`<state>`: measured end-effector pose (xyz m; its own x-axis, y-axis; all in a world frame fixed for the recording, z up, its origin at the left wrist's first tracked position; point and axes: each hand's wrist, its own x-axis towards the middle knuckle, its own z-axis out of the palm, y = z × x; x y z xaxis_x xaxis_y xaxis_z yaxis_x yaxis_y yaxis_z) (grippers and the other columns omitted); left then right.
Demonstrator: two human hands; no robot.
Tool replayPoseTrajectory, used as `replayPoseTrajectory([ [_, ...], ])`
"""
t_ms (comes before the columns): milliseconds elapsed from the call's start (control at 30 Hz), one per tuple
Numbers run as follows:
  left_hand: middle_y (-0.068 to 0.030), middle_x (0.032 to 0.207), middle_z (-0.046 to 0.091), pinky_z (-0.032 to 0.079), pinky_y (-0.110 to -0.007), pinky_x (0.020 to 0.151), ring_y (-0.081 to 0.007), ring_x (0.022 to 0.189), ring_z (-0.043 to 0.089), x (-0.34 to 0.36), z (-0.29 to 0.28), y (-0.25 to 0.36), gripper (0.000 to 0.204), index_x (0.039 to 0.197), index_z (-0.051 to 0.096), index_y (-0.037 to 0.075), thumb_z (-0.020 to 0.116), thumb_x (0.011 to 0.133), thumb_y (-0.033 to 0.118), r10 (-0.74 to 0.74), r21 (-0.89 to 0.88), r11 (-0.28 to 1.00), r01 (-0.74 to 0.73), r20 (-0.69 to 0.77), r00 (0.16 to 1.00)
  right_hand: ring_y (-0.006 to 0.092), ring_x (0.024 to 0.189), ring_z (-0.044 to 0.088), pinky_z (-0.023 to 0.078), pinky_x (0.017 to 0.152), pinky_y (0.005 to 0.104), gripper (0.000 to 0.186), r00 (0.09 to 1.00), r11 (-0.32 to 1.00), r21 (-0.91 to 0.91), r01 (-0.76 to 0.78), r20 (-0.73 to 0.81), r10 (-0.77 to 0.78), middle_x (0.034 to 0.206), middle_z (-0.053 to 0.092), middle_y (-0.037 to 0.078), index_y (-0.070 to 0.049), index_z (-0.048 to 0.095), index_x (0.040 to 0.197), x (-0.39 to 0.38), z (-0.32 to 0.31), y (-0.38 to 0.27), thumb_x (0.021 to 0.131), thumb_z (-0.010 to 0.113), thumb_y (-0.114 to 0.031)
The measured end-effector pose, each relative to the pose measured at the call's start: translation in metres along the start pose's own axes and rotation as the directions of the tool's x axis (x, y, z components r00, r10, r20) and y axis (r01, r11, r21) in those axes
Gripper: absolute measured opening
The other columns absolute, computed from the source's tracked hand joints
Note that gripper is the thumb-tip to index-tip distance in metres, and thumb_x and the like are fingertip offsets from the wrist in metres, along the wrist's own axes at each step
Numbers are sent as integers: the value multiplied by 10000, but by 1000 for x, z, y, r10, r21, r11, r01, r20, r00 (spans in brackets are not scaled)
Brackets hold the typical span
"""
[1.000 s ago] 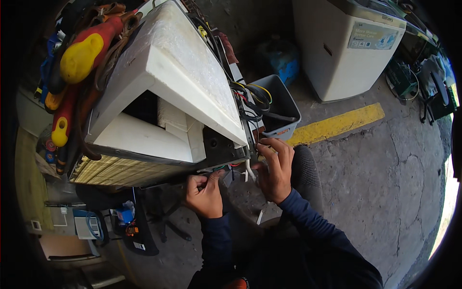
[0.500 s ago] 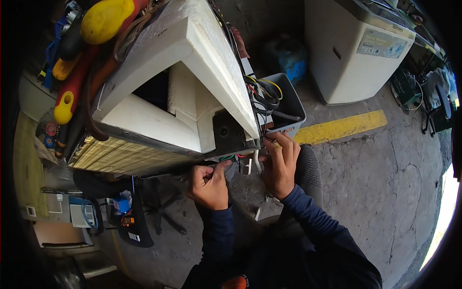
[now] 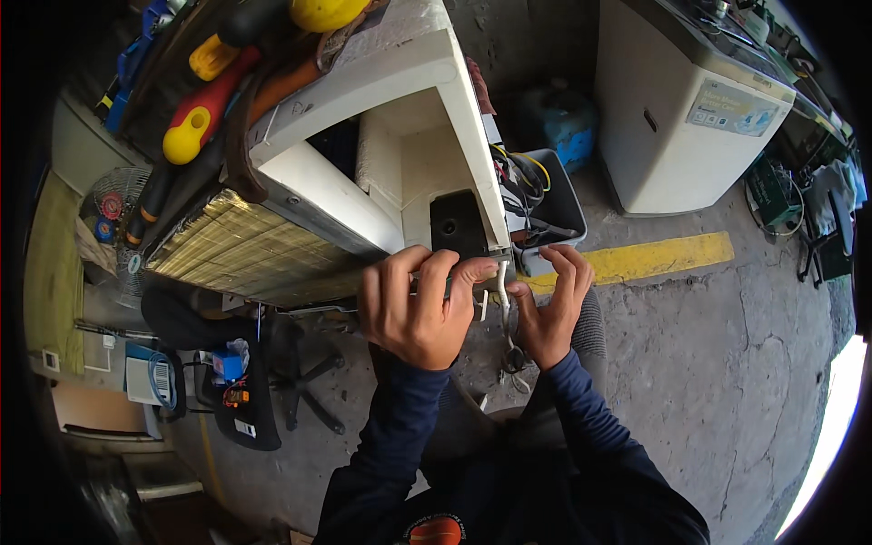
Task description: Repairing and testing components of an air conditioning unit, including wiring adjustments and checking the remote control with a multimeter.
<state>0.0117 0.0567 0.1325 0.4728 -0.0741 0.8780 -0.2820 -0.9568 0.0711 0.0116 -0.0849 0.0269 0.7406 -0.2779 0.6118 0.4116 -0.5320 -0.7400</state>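
An appliance unit with white foam housing point(image 3: 410, 58), a black plate point(image 3: 457, 218) and a finned coil point(image 3: 222, 238) stands before me. My left hand point(image 3: 414, 304) is closed over its lower right corner, fingertips on the edge and thumb beside the top of a white cable point(image 3: 505, 304). To the right of that cable is my right hand point(image 3: 551, 313), fingers curled but apart from the thumb, with nothing visible held. Black, yellow and red wires point(image 3: 522, 186) run along the unit's right side. Red-yellow handled tools point(image 3: 209, 104) lie on the unit's upper left.
A grey bin point(image 3: 569, 204) sits right of the unit. Behind are a white washing machine point(image 3: 677, 154) and a blue cylinder point(image 3: 568, 132). A black office chair point(image 3: 245, 427) holding small items is lower left, beside a fan point(image 3: 132, 200). A yellow stripe point(image 3: 681, 254) marks the concrete floor.
My left hand has moved up and right onto the unit's corner. My right hand's thumb and index finger have spread apart, and the hand sits slightly right. The view has shifted.
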Motion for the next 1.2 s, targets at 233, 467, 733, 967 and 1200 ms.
replayPoseTrajectory([
  [233, 30, 924, 669, 453, -392, 779, -211, 907, 611, -5, 7, 6, 313, 898, 734, 167, 961, 724, 292, -47, 71, 996, 47, 9, 999, 310, 1058, 600, 492, 929, 406, 467, 986, 988, 143, -60, 161, 36, 1224, 631, 170, 11, 609, 1317, -6, 5, 11, 957, 779, -233],
  [467, 46, 922, 681, 346, -535, 974, -214, 1173, 617, 5, 1, -13, 406, 906, 750, 199, 795, 869, 601, 170, 415, 887, -203, 115, 979, 249, 852, 652, 536, 766, 363, 423, 935, 796, 503, -338, 273, 225, 1046, 699, 165, 49, 593, 1333, -10, 22, 17, 1016, 720, -200],
  [733, 48, 916, 679, 317, -554, 972, -199, 1204, 609, 12, -9, -46, 537, 921, 761, 193, 676, 918, 724, 366, 432, 790, -435, 237, 900, 221, 751, 635, 533, 719, 350, 350, 900, 841, 370, -395, 338, 274, 991, 727, 164, 59, 594, 1304, -10, 18, 11, 1018, 690, -118],
  [967, 55, 906, 675, 324, -541, 956, -194, 1202, 599, 4, -3, -48, 493, 910, 759, 181, 732, 893, 672, 344, 403, 814, -418, 246, 906, 215, 726, 615, 521, 701, 333, 264, 943, 847, 421, -323, 218, 251, 1023, 730, 169, 60, 600, 1243, -20, 33, 13, 987, 632, 3],
  [1200, 59, 926, 680, 331, -538, 952, -185, 1216, 595, 4, -6, -61, 387, 900, 759, 181, 790, 874, 566, 399, 375, 802, -466, 244, 884, 216, 725, 614, 521, 699, 331, 229, 922, 845, 369, -387, 175, 346, 1051, 735, 172, 57, 598, 1183, -25, 41, 0, 954, 586, 64],
])
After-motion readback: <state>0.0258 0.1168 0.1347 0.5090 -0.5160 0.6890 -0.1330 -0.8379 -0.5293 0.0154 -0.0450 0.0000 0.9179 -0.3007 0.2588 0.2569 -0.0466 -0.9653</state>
